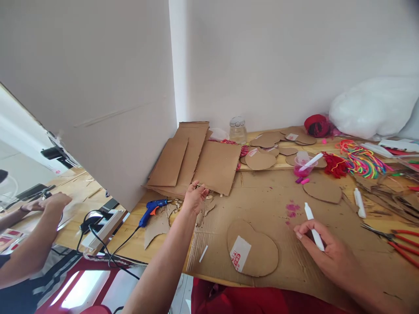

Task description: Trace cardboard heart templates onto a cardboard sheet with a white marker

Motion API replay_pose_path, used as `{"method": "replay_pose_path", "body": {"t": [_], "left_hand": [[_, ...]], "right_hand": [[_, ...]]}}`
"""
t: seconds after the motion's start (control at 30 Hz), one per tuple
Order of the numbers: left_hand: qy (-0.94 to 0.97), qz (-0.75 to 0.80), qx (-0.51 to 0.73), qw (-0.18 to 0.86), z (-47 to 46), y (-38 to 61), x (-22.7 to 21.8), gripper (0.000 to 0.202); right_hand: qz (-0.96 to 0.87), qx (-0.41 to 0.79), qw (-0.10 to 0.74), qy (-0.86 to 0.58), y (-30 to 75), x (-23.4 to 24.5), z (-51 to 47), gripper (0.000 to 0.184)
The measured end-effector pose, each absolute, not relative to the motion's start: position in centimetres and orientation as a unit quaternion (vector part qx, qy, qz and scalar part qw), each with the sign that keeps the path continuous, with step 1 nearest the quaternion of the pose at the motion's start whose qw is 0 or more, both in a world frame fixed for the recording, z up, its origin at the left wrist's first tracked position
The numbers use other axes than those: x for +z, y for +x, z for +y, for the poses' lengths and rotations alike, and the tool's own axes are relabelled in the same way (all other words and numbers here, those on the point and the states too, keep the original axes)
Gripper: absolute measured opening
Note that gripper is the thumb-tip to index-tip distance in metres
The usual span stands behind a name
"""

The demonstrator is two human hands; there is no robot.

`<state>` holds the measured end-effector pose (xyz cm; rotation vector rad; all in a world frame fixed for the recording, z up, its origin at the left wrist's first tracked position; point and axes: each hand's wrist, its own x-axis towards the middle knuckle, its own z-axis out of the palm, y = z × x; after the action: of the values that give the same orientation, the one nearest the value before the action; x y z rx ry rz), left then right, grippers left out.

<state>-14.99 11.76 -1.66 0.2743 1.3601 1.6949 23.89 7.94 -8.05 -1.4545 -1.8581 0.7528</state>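
Note:
My left hand (194,197) reaches forward to the near edge of a stack of flat cardboard sheets (196,163), its fingers curled on the lowest sheet's edge. Over the cardboard work mat (281,192), my right hand (322,248) holds a white glue stick (313,226) pinched between thumb and fingers. A heart-shaped cardboard cutout (253,250) with a white and red label lies on the mat between my hands. A blue glue gun (152,209) lies left of my left hand, its cord running off the table.
Several cardboard hearts (262,159), a glass jar (237,129), a pink cup (301,168), red yarn (334,165), coloured cords (363,161) and red-handled pliers (397,242) cover the wooden table. Another person's arms (29,235) work at a neighbouring table at far left.

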Motion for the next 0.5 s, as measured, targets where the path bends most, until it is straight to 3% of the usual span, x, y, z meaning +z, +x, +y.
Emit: {"method": "replay_pose_path", "body": {"t": [0.5], "left_hand": [[0.085, 0.475, 0.755, 0.443, 17.9, -12.6, 2.1, 0.039]], "right_hand": [[-0.744, 0.26, 0.345, -0.51, 24.1, -8.0, 8.0, 0.018]]}}
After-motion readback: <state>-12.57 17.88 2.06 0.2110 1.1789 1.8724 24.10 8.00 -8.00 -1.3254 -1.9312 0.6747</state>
